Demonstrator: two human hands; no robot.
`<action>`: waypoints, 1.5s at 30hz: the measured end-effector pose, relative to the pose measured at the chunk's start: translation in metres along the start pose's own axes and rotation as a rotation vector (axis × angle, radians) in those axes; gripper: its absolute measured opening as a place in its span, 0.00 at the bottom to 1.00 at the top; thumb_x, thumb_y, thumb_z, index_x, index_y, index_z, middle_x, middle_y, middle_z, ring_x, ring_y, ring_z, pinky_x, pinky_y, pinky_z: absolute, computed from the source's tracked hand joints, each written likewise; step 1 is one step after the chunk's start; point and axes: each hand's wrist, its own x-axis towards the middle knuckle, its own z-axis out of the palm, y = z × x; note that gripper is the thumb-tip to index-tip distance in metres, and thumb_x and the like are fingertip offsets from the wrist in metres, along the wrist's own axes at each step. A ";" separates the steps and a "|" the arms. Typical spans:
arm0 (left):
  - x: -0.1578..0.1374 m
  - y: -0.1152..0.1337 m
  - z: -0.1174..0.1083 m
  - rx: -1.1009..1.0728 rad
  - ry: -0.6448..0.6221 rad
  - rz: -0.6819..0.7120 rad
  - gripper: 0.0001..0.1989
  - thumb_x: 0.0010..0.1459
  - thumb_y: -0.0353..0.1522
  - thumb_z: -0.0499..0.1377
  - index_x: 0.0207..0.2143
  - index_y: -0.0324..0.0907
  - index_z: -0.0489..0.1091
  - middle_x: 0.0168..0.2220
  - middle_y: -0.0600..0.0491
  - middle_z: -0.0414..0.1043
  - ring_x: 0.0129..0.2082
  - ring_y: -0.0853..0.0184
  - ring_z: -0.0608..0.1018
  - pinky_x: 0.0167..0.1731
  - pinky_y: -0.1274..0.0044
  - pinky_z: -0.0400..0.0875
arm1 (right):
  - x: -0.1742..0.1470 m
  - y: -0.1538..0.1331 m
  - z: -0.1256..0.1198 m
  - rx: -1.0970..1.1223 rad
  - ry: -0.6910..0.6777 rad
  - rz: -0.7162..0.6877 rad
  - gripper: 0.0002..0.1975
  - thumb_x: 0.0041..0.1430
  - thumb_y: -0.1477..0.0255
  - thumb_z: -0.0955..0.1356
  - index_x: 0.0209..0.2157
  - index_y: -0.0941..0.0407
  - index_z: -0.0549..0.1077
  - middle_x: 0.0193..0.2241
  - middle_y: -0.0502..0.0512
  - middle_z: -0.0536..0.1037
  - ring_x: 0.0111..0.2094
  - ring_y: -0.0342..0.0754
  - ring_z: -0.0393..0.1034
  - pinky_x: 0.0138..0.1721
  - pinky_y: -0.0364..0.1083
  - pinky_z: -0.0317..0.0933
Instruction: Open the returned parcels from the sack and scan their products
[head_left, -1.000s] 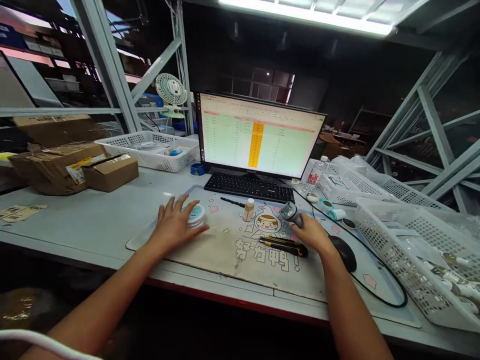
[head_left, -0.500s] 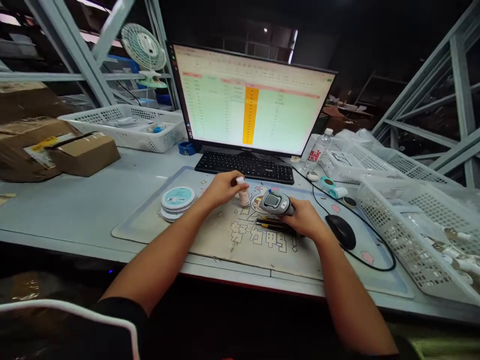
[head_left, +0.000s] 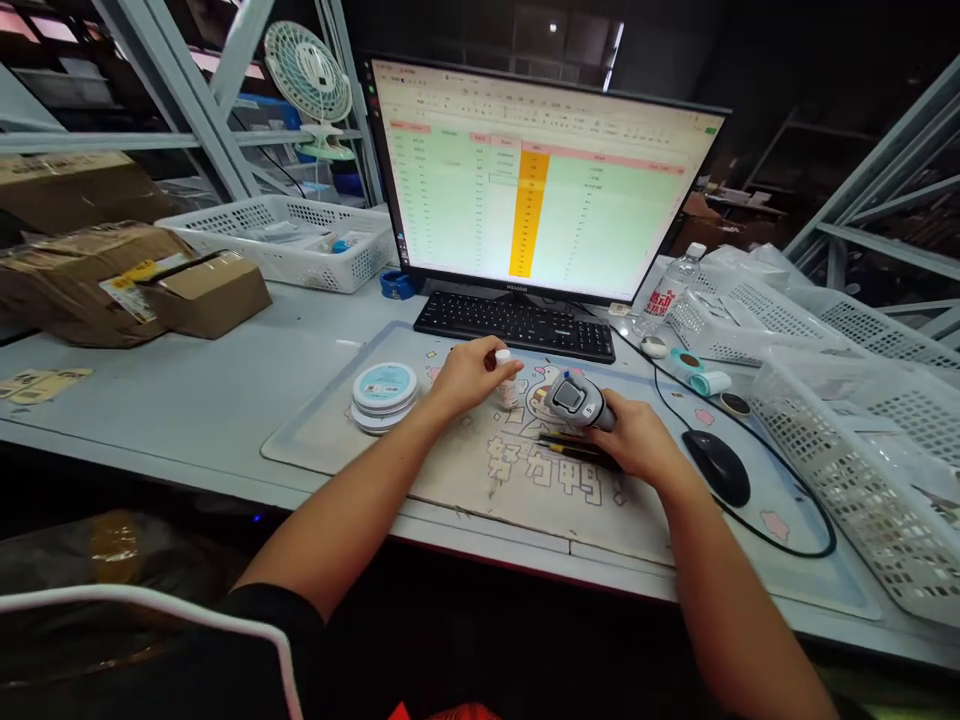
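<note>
Between the fingertips of my left hand point(head_left: 472, 378) is a small bottle point(head_left: 509, 390) with a white cap and a pale, see-through body, held upright over the desk mat point(head_left: 450, 470). My right hand point(head_left: 634, 432) is wrapped round a grey barcode scanner point(head_left: 577, 400), whose head points left toward the bottle. Dark pens or cutters point(head_left: 574, 448) with yellow parts lie on the mat beneath the scanner. To the left of my left forearm sits a stack of round white discs point(head_left: 384, 397) with a light blue label on top.
Behind the mat stand a black keyboard point(head_left: 517, 325) and a monitor point(head_left: 540, 190) showing a spreadsheet. A black mouse point(head_left: 716, 467) and its cable lie at right, beside white baskets point(head_left: 832, 470). Cardboard boxes point(head_left: 206, 293) and another white basket point(head_left: 330, 265) occupy the left.
The view has shifted, so the whole scene sits farther right. Both hands keep their holds on the bottle and the scanner, with little movement over the mat.
</note>
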 end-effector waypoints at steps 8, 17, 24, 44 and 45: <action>-0.002 -0.002 0.007 0.073 0.013 0.026 0.11 0.63 0.40 0.67 0.36 0.44 0.74 0.35 0.53 0.77 0.35 0.63 0.76 0.35 0.73 0.64 | 0.028 0.042 0.029 -0.194 0.049 0.340 0.29 0.69 0.69 0.67 0.67 0.63 0.63 0.56 0.72 0.76 0.56 0.63 0.74 0.52 0.53 0.66; -0.004 -0.006 0.007 0.210 -0.265 0.029 0.14 0.65 0.44 0.64 0.39 0.43 0.72 0.43 0.47 0.79 0.41 0.56 0.79 0.38 0.71 0.68 | 0.033 0.041 0.008 -0.153 0.307 0.259 0.28 0.65 0.61 0.69 0.61 0.62 0.72 0.50 0.73 0.79 0.52 0.67 0.75 0.52 0.60 0.68; -0.008 -0.008 0.008 0.224 -0.400 -0.013 0.20 0.61 0.37 0.67 0.54 0.44 0.71 0.48 0.45 0.82 0.48 0.51 0.82 0.41 0.71 0.70 | 0.062 -0.052 0.009 0.167 0.151 -0.214 0.22 0.71 0.58 0.70 0.59 0.56 0.74 0.50 0.60 0.80 0.47 0.53 0.76 0.51 0.54 0.71; 0.003 -0.017 0.003 0.207 -0.216 -0.100 0.15 0.65 0.46 0.64 0.43 0.45 0.70 0.41 0.46 0.81 0.44 0.50 0.82 0.35 0.72 0.64 | -0.085 0.193 0.019 0.033 0.438 0.125 0.29 0.63 0.49 0.66 0.58 0.52 0.76 0.56 0.65 0.78 0.59 0.64 0.73 0.64 0.62 0.65; 0.002 -0.016 0.003 0.207 -0.213 -0.101 0.15 0.65 0.47 0.64 0.43 0.46 0.70 0.40 0.46 0.81 0.43 0.51 0.82 0.35 0.72 0.64 | -0.084 0.192 0.019 0.041 0.451 0.121 0.29 0.63 0.49 0.67 0.57 0.52 0.76 0.56 0.64 0.78 0.59 0.63 0.73 0.65 0.62 0.64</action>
